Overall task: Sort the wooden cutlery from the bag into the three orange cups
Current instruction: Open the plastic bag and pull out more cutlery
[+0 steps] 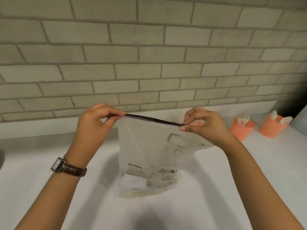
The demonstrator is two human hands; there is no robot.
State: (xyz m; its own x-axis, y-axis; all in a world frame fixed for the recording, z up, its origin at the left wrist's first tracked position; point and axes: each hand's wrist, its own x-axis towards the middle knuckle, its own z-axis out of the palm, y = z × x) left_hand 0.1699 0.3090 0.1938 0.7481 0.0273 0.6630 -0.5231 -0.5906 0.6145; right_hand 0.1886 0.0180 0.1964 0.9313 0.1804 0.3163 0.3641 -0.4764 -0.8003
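Plastic bag held upright over the white tabletop, left grip and right grip each pinching an end of its black zip; fork cup and spoon cup stand off to its right

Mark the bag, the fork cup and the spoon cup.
bag [142, 146]: head view, frosted front panel.
fork cup [240, 131]: head view, orange side wall.
spoon cup [272, 128]: head view, orange side wall.
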